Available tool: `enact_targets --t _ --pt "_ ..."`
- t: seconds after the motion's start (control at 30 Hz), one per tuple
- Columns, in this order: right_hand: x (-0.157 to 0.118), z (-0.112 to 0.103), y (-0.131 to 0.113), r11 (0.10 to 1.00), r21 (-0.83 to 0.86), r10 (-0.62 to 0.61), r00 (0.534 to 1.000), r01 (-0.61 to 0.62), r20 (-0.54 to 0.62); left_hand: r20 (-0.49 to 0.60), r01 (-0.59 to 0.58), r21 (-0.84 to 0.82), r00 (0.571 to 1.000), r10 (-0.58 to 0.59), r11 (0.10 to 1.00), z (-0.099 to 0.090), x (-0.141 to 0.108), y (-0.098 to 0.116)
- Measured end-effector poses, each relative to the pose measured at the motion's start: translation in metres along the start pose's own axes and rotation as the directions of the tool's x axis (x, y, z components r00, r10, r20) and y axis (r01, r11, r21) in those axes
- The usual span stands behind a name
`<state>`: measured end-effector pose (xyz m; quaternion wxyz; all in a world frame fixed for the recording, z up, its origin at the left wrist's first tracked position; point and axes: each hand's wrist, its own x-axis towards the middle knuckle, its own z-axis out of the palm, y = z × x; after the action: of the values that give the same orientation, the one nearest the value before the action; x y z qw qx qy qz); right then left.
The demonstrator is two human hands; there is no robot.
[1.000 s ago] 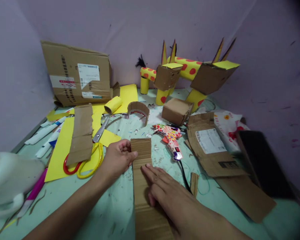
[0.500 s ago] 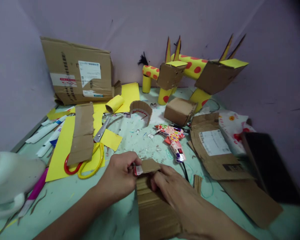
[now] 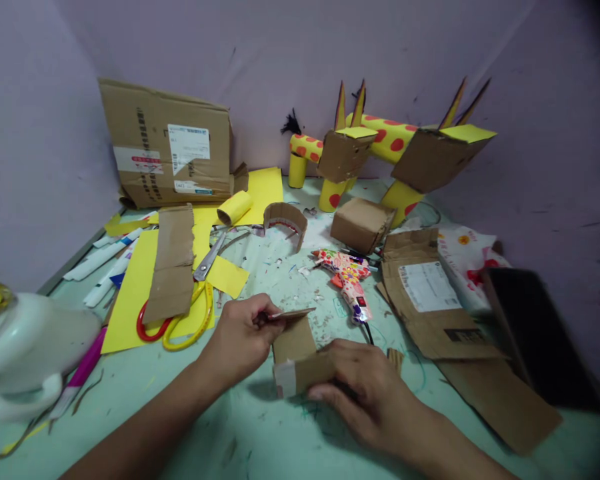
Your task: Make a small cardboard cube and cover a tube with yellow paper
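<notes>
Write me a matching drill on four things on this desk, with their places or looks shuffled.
1. Folded cardboard
2. Glue gun
3. Scissors
4. White jug

A. Partly under a flat cardboard strip
B. At the picture's left edge
C. Held by the left hand and right hand
D. Colourful floral pattern

Pairs: 1-C, 2-D, 3-A, 4-B

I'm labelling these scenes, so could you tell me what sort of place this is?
Probably a home craft corner: a floral glue gun, scissors and spotted cardboard animals share a scrap-strewn table against scribbled walls.
</notes>
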<state>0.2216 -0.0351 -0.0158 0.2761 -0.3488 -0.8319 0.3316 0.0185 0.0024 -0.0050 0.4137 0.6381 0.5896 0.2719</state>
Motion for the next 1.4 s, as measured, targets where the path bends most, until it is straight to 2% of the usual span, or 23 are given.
enact_targets --t 0.07,0.33,0.87,0.97,1.07,1.17,1.4 --pt "0.000 0.005 0.004 0.997 -0.042 0.059 0.998 -0.059 -0.021 -0.001 0.011 -0.002 1.000 -0.011 1.000 -0.001 0.001 0.001" --pt "0.003 0.011 0.009 0.988 0.009 0.157 0.987 -0.156 -0.038 0.030 0.029 -0.016 0.999 -0.029 0.999 -0.003 0.002 0.001" --pt "0.007 0.009 0.008 0.992 -0.039 0.115 0.992 -0.117 -0.061 0.002 0.067 -0.094 0.998 -0.067 0.993 -0.001 0.003 0.004" --pt "0.006 0.006 0.006 0.997 -0.008 0.071 0.997 -0.071 -0.034 -0.019 0.072 -0.141 0.997 -0.075 0.987 0.000 0.003 0.003" --pt "0.004 -0.001 0.001 0.997 0.050 -0.066 0.998 0.065 0.023 -0.064 0.087 -0.210 0.993 -0.103 0.974 0.001 0.003 0.001" --pt "0.004 -0.007 -0.005 0.983 0.060 -0.180 0.981 0.176 0.076 -0.167 0.083 -0.264 0.977 -0.130 0.961 -0.001 0.006 0.000" --pt "0.003 -0.006 -0.006 0.980 -0.032 -0.190 0.970 0.197 0.154 -0.343 0.024 -0.348 0.927 -0.151 0.937 -0.005 0.011 0.001"
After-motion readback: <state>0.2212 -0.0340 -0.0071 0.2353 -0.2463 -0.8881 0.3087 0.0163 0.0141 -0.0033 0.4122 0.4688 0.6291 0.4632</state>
